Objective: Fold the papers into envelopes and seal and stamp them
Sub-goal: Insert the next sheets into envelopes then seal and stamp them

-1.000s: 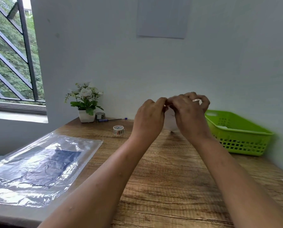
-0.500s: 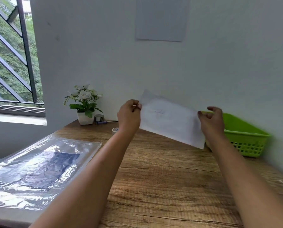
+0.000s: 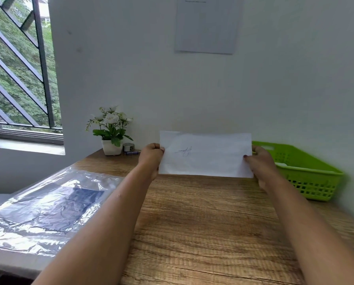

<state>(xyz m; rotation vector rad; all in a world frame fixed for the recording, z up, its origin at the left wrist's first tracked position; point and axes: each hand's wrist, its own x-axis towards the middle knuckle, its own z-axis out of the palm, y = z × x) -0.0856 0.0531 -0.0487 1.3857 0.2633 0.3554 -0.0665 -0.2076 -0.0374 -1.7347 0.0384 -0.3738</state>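
A: Start close in. What is nearest?

B: Two bare forearms reaching out over the wooden counter (image 3: 202, 219). To the left, a shiny plastic bag (image 3: 44, 210) with something dark inside lies flat on a grey surface beside the counter.

A: And the paper?

B: A white paper (image 3: 206, 154), wider than tall, is held upright above the counter, its lower edge level. There is a small pen scribble on its left half and faint creases across it. The left hand (image 3: 151, 157) pinches its left edge, thumb in front; the right hand (image 3: 260, 161) pinches its right edge, thumb in front too.

A: How does that compare with half a second ago?

B: Then the paper hung tilted, its right corner dropping, gripped only by the left hand while the right hand sat just off its edge. Now both hands grip it and it is level. A second ago the hands were bunched together, with the paper mostly hidden behind them.

A: Farther back?

B: A green basket (image 3: 307, 175) to the right of the right hand. By the wall on the left stand a potted plant (image 3: 110, 130) with white flowers, a tape roll (image 3: 128, 147) and a pen (image 3: 132, 153). A sheet (image 3: 207, 25) is stuck on the wall above.
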